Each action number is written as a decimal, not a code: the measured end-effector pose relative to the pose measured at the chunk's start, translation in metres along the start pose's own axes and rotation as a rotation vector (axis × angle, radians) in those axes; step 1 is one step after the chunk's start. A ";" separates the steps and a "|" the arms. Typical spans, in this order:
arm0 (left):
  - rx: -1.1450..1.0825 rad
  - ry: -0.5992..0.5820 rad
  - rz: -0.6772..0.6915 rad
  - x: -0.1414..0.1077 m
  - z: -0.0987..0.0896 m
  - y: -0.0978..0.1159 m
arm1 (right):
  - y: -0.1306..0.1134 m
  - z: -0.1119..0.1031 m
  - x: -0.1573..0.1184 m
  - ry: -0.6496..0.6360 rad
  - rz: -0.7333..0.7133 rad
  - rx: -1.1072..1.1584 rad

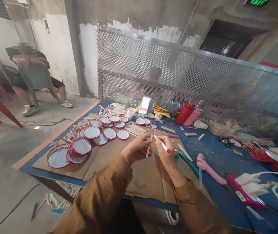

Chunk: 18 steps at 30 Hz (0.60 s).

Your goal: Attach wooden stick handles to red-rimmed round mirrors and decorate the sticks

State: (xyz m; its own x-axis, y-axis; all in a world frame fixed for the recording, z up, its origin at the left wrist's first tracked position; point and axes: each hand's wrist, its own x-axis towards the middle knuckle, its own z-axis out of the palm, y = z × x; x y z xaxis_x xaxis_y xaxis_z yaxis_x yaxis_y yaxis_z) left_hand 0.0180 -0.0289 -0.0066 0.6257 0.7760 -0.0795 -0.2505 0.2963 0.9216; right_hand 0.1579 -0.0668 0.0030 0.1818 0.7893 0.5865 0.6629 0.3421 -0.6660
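My left hand (137,148) holds a flat wooden stick (149,147) upright between thumb and fingers, over the brown cardboard (142,178). Just right of it, my right hand (166,155) is closed around a white and red marker (163,145), its tip near the top of the stick. Several round red-rimmed discs (109,133) with pale faces lie to the left, some stacked. Behind my left hand is a bundle of loose wooden sticks (136,129).
A pink glue gun (210,170), magenta power strip (242,191) and green-handled tool (190,165) lie right. Red bottle (184,113), paper cup (130,113) and lit phone (145,105) stand along the back, before a perforated metal screen (129,55). A person (29,65) sits far left.
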 end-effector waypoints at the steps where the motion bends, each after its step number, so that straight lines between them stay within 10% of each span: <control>1: 0.002 0.001 0.002 0.000 0.000 0.000 | -0.001 0.001 0.000 -0.010 -0.021 0.004; 18: -0.001 -0.006 0.016 -0.001 0.000 0.003 | -0.004 0.003 0.002 -0.009 -0.099 -0.020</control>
State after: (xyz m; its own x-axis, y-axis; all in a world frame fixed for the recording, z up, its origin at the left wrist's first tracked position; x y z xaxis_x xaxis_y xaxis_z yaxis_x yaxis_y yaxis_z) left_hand 0.0168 -0.0293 -0.0038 0.6258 0.7775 -0.0627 -0.2615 0.2849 0.9222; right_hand 0.1535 -0.0650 0.0052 0.1083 0.7571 0.6443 0.6913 0.4084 -0.5961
